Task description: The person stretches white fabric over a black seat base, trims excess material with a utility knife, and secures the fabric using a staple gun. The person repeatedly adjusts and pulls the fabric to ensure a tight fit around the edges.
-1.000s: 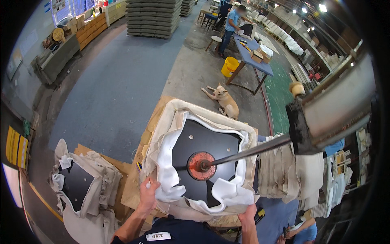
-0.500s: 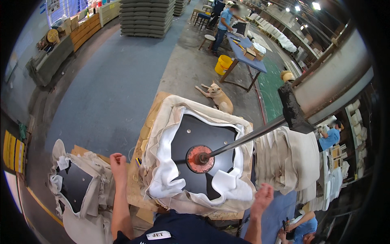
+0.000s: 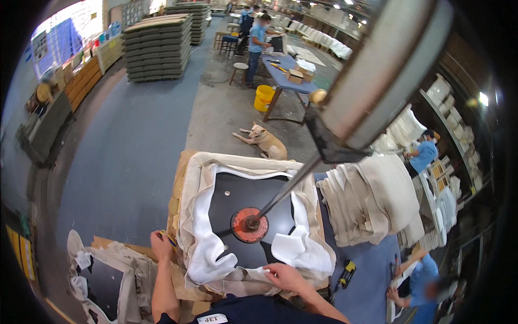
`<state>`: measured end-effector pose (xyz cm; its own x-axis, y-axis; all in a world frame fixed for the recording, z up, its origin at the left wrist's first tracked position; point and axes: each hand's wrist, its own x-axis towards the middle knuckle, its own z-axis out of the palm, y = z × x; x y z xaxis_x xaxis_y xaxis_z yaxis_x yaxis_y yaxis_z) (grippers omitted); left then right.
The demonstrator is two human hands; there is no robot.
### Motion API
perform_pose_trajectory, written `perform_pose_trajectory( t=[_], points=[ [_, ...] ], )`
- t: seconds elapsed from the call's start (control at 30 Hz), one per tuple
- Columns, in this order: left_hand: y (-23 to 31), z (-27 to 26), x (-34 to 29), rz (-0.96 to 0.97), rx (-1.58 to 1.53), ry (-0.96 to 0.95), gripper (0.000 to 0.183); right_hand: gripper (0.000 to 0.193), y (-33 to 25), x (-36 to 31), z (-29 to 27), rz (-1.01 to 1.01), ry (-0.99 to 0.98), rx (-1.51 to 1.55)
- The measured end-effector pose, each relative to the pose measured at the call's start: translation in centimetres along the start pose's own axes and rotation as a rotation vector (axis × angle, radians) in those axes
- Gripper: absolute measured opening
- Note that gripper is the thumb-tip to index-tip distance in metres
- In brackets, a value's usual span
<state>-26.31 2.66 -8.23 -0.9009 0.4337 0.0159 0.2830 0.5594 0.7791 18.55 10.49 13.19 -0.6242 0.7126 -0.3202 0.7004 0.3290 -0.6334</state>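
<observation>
At the beige cover [image 3: 245, 284], right hand [image 3: 287, 278] palm down, fingers [image 3: 273, 274] bent.

And there's the tan dog [image 3: 264, 142], stretched out on the concrete floor [image 3: 216, 116]! Behind it, a yellow bucket [image 3: 264, 98] stands beside the blue table [image 3: 280, 80], where a cardboard box [image 3: 295, 76] sits towards the near edge, a white bundle [image 3: 306, 66] by the right edge, and a person in light blue [image 3: 257, 42] stands at the left edge. Farther left, grey padded slabs [image 3: 156, 48] rise in a tall stack.

L hand [image 3: 161, 248]: yel/blk item [image 3: 172, 239] part hid, type unclr | metal col. [image 3: 377, 81] cut @ top
</observation>
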Motion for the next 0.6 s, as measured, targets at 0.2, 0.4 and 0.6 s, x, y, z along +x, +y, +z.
perform_pose_trajectory(
  t=[0.2, 0.4, 0.6],
  points=[
    [-0.4, -7.4, 10.5, 0.110, -0.408, 0.356, 0.026, 0.031, 4.6, -1.4, 5.7, 0.201, 0.287, 0.176],
    [5.9, -18.8, 10.8, 0.150, -0.770, 0.423, 0.029, 0.035, 3.7, -2.3, 9.1, 0.110, 0.459, -0.216],
    [13.3, -21.7, 2.4, -0.118, -1.259, 0.023, 0.021, 0.041, 2.8, -4.4, 9.0, 0.044, 0.497, 0.166]
  ],
)
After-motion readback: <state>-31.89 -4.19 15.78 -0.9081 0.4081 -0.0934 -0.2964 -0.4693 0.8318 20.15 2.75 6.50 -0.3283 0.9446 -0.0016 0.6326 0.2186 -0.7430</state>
